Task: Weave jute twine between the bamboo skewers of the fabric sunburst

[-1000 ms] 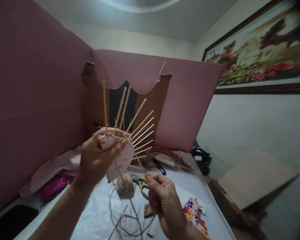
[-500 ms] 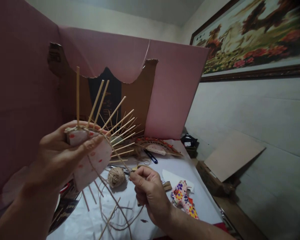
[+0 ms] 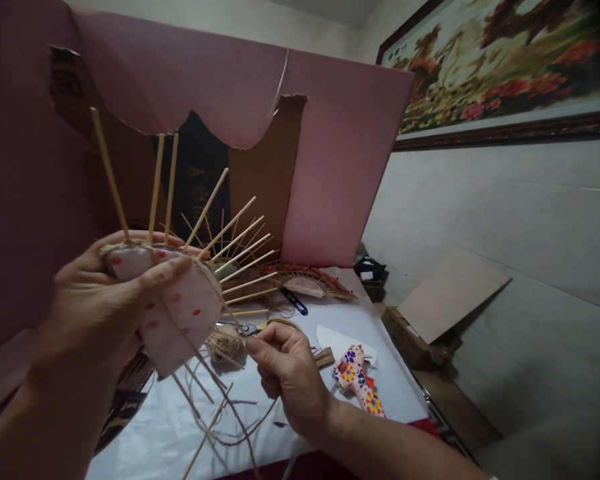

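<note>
My left hand [image 3: 115, 287] grips a half-round piece covered in white cloth with red spots [image 3: 190, 313], thumb across its face and fingers behind. Thin wooden sticks [image 3: 207, 208] fan out from its curved edge. Brown twine [image 3: 217, 290] runs along that edge to my right hand [image 3: 290, 373], which pinches it between thumb and forefinger. More twine hangs over the cloth face and loops down toward the table. A ball of twine [image 3: 225, 343] lies behind, partly hidden by the piece.
On the white-covered table [image 3: 145, 440] are scissors [image 3: 280, 323], a blue cutter [image 3: 295, 301], a flower-patterned glue gun [image 3: 357, 380] and a finished-looking fan shape [image 3: 305, 285]. Pink panels [image 3: 330, 167] and cut cardboard [image 3: 265, 180] stand behind. A cardboard box [image 3: 410, 340] sits at right.
The fan piece has tilted left, its sticks leaning further that way. My right hand has shifted slightly left with the twine still pinched. The whole view has shifted a little.
</note>
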`<state>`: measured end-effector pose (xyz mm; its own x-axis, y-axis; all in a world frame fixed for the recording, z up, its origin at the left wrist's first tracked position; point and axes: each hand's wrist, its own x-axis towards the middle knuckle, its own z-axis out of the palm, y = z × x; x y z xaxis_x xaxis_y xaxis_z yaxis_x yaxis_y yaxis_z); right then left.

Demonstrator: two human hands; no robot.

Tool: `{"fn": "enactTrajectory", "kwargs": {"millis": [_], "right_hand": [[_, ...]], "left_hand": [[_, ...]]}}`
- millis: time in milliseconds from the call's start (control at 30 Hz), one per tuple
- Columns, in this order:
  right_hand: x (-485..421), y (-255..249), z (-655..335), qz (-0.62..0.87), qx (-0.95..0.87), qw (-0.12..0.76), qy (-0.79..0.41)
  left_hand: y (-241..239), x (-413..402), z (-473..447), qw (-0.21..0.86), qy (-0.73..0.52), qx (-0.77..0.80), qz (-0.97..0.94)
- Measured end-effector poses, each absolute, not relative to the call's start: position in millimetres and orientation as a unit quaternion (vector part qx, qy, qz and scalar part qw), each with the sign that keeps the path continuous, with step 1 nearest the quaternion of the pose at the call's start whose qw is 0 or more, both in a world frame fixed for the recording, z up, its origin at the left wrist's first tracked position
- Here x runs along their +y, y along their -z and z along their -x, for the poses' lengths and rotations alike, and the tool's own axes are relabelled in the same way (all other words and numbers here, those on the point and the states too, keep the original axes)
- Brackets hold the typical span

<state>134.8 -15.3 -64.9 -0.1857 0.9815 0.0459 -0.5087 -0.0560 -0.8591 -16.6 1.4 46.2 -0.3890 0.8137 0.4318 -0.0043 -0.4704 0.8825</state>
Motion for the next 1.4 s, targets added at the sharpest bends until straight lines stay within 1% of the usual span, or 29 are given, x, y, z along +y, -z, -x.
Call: {"fn": "enactTrajectory", "kwargs": {"millis": [567, 833, 1033, 1400], "right_hand": [[-12.5, 71.1, -134.3, 0.319, -0.402, 0.552, -0.657], [-13.9, 73.0, -135.0, 0.331, -0.406, 0.535, -0.663], [-13.8, 75.1, -133.3, 0.326, -0.412, 0.527, -0.668], [-15.1, 81.7, -128.9, 0.346, -0.420, 0.514, -0.663]], "left_hand": [[-29.6, 26.8, 15.4, 0.384, -0.707, 0.383, -0.454], [-16.9, 36.6, 19.6, 0.465, -0.684, 0.303, -0.472], [-17.4, 35.8, 20.3, 0.523, -0.664, 0.320, -0.429], [-14.6, 33.6, 17.7, 0.513, -0.665, 0.312, -0.444]]}}
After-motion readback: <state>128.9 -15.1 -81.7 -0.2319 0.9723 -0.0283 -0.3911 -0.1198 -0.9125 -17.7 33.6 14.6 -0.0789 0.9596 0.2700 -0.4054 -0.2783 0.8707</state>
